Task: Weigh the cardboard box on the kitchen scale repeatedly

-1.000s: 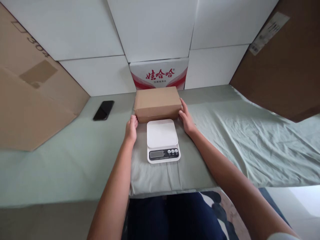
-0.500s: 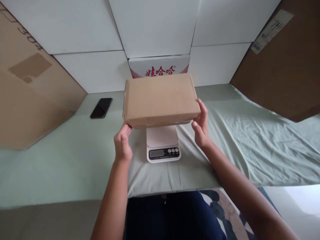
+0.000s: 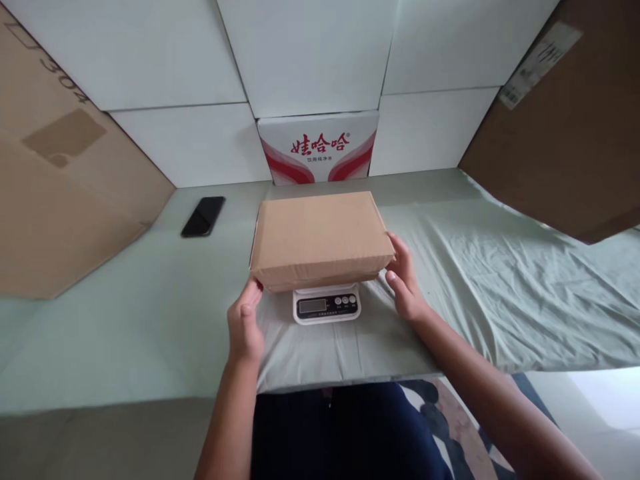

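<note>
- Cardboard box lies flat over the scale, long axis running left to right
- Plain brown, closed, unmarked
- Left hand and right hand grip its ends

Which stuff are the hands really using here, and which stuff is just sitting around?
In use:
cardboard box, held at its ends by the left hand and right hand
white kitchen scale, under the box

Just lying about:
black phone
red-and-white carton
big brown cardboard sheets
</note>
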The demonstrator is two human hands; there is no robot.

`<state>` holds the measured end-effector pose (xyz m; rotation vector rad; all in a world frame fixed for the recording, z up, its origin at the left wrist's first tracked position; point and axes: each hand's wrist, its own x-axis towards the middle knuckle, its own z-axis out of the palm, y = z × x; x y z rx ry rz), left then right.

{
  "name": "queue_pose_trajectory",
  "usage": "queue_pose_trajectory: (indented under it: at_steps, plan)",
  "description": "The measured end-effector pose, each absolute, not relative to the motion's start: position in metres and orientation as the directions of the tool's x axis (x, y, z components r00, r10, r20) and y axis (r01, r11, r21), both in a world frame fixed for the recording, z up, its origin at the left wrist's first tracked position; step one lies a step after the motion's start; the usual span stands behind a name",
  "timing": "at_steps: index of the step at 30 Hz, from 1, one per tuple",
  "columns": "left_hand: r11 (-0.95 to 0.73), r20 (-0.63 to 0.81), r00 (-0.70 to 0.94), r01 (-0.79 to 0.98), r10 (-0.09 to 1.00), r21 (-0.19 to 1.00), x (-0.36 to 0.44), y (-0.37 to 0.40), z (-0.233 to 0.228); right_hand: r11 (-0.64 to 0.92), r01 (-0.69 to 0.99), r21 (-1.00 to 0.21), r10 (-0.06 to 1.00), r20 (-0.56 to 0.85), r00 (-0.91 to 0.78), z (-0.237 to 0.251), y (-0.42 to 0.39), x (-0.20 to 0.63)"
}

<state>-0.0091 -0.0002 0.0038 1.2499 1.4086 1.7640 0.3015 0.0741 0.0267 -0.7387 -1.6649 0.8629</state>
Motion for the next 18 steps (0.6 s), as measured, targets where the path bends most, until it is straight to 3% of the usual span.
queue_pose_trajectory:
  at_steps: [5, 9, 12, 18]
  plan:
    - [-0.314, 0.278, -0.459, -0.004, 0.844, 0.949, 0.0, -0.005, 0.018, 0.524, 0.011, -0.852, 0.828, 0.506, -0.242, 0.028, 0.072, 0.302]
    - [-0.32, 0.255, -0.389, -0.112, 0.885, 0.941, 0.007, 0.005, 0.052, 0.486, 0.015, -0.874, 0.845, 0.465, -0.264, 0.042, 0.081, 0.297]
    - [-0.35, 0.299, -0.327, -0.11, 0.896, 0.93, 0.003, 0.039, 0.074, 0.528, 0.019, -0.849, 0.836, 0.515, -0.192, 0.057, 0.111, 0.29]
    - [-0.249, 0.213, -0.328, -0.069, 0.92, 0.966, -0.017, 0.127, 0.053, 0.551, 0.104, -0.828, 0.833, 0.537, -0.136, 0.052, 0.182, 0.265]
